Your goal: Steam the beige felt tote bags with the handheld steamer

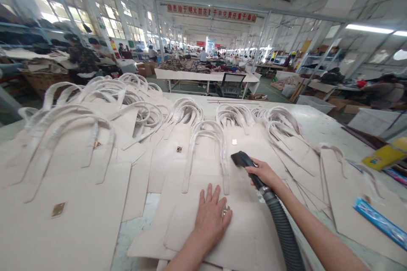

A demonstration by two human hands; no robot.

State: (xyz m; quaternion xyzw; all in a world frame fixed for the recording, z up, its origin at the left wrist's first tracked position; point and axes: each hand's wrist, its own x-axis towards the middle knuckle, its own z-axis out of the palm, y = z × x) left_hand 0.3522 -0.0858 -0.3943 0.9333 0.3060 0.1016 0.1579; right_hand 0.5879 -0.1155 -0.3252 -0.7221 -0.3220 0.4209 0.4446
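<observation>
My left hand (210, 217) lies flat with fingers spread on a cream bag panel (251, 233) in front of me. A small metal fitting (226, 209) shows beside its thumb, partly covered. My right hand (263, 172) is wrapped around a black vacuum nozzle (243, 159), whose flat tip points left over another cream panel. From the nozzle, a grey ribbed hose (281, 224) runs down to the bottom edge. Left of the nozzle tip stands an arched bag handle (208, 123) in clear plastic wrap.
Stacked cream panels with wrapped handles (85, 123) cover much of the pale table (308, 114). At right lie a blue packet (380, 222) and a yellow box (386, 153). Beyond the table are an office chair (231, 84), another loaded worktable (190, 75) and several people.
</observation>
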